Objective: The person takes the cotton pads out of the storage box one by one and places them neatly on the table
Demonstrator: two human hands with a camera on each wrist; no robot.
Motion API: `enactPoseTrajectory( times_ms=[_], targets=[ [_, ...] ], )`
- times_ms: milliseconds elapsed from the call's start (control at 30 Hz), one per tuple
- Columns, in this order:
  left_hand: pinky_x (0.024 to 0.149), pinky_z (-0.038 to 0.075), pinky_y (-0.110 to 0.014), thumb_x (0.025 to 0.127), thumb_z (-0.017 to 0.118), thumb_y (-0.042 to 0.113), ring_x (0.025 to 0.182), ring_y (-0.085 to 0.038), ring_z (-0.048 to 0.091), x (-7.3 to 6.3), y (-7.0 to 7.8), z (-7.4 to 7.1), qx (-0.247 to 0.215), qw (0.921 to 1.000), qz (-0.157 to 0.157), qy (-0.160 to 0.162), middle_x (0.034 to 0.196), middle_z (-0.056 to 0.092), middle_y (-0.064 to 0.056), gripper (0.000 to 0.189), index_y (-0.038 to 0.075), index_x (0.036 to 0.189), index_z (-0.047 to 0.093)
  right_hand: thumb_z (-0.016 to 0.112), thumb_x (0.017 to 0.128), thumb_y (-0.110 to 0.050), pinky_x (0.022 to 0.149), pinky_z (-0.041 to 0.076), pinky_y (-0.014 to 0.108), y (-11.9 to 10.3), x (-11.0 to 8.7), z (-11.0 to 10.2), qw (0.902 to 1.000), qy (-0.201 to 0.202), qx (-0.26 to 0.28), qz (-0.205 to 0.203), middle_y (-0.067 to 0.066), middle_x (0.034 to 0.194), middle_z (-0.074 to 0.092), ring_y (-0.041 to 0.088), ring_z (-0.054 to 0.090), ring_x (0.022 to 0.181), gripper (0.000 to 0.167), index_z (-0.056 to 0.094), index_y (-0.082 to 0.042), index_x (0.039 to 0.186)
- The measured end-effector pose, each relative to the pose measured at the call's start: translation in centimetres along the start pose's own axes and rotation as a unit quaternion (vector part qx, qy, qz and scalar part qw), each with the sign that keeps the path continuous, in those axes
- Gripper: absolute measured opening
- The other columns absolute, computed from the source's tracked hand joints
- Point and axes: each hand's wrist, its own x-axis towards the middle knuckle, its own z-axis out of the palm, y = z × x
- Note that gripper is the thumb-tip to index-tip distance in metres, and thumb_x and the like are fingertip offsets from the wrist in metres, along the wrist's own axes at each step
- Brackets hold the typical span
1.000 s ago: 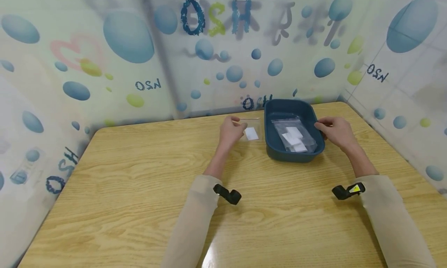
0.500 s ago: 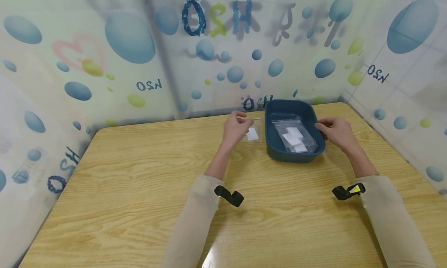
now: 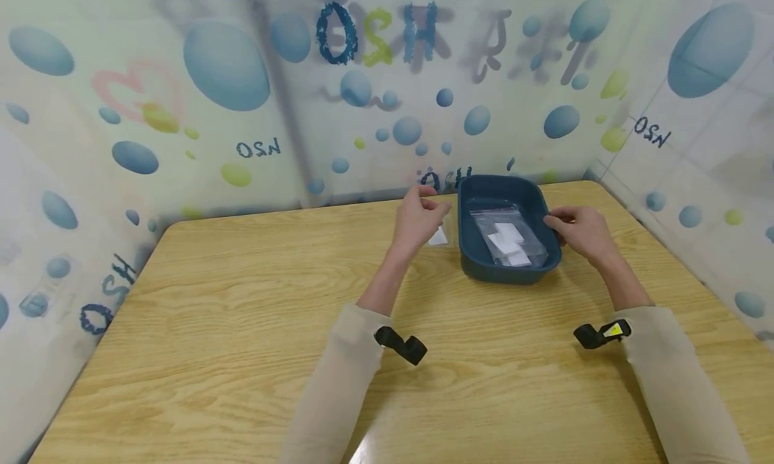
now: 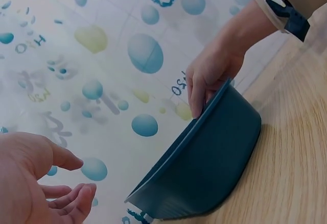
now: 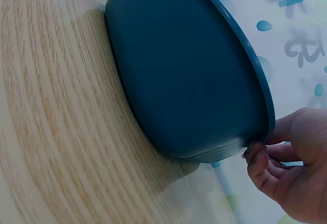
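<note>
A dark blue plastic bin (image 3: 508,274) stands near the back of the table. Inside it lie clear zip bags (image 3: 535,246) with white slips in them. My right hand (image 3: 579,230) pinches the bin's right rim, thumb on the inner side and fingers outside, as the right wrist view shows. To the left of the bin, my left hand (image 3: 417,219) hovers with thumb and fingers apart and nothing between them, plain in the left wrist view. Just beyond it another clear bag with a white slip (image 3: 438,238) lies on the table, partly hidden by that hand.
The wood-grain table (image 3: 242,330) stretches widely to the left and in front. A wall covering with blue and green dots (image 3: 357,88) rises right behind the table's back edge. A similar wall (image 3: 719,182) borders the right side.
My left hand has moved right and slightly away from me, over the bag beside the bin, covering more of it. The right hand keeps its hold on the rim.
</note>
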Motion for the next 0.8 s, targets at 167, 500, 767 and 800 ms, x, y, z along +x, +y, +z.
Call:
enactPoseTrajectory(
  times_ms=[167, 500, 767, 800],
  targets=[
    [0.073, 0.057, -0.030, 0.097, 0.069, 0.015, 0.080, -0.025, 0.068, -0.3, 0.6, 0.3, -0.006, 1.0000, 0.004, 0.000, 0.101, 0.066, -0.015, 0.036, 0.003, 0.127, 0.055, 0.053, 0.105, -0.029, 0.068, 0.056, 0.026, 0.0, -0.1, 0.0, 1.0000, -0.001, -0.003, 0.002, 0.030, 0.115, 0.063, 0.012, 0.061, 0.073, 0.047, 0.059, 0.011, 0.129],
    [0.077, 0.056, -0.033, 0.097, 0.069, 0.020, 0.088, -0.028, 0.070, -0.6, 1.4, 1.0, -0.011, 0.9997, 0.003, -0.023, 0.105, 0.066, -0.015, 0.040, 0.003, 0.131, 0.053, 0.053, 0.105, -0.029, 0.069, 0.057, 0.028, 0.0, -0.1, 0.0, 1.0000, 0.003, -0.007, 0.001, 0.029, 0.114, 0.064, 0.014, 0.061, 0.073, 0.047, 0.059, 0.010, 0.129],
    [0.077, 0.054, -0.036, 0.098, 0.069, 0.022, 0.090, -0.026, 0.068, -0.5, 2.2, 2.3, 0.009, 0.9989, -0.008, -0.045, 0.106, 0.064, -0.011, 0.042, 0.003, 0.133, 0.053, 0.053, 0.105, -0.029, 0.067, 0.056, 0.027, 0.1, -0.1, -0.1, 1.0000, 0.001, -0.004, -0.007, 0.030, 0.112, 0.064, 0.011, 0.060, 0.071, 0.047, 0.060, 0.011, 0.128],
    [0.077, 0.054, -0.036, 0.098, 0.069, 0.021, 0.089, -0.025, 0.067, -0.5, 2.3, 2.5, 0.010, 0.9987, -0.010, -0.048, 0.106, 0.064, -0.011, 0.041, 0.003, 0.132, 0.053, 0.053, 0.105, -0.029, 0.067, 0.056, 0.026, 0.1, -0.1, -0.1, 1.0000, 0.001, -0.003, -0.008, 0.030, 0.112, 0.064, 0.010, 0.060, 0.070, 0.047, 0.060, 0.012, 0.128]
  ],
)
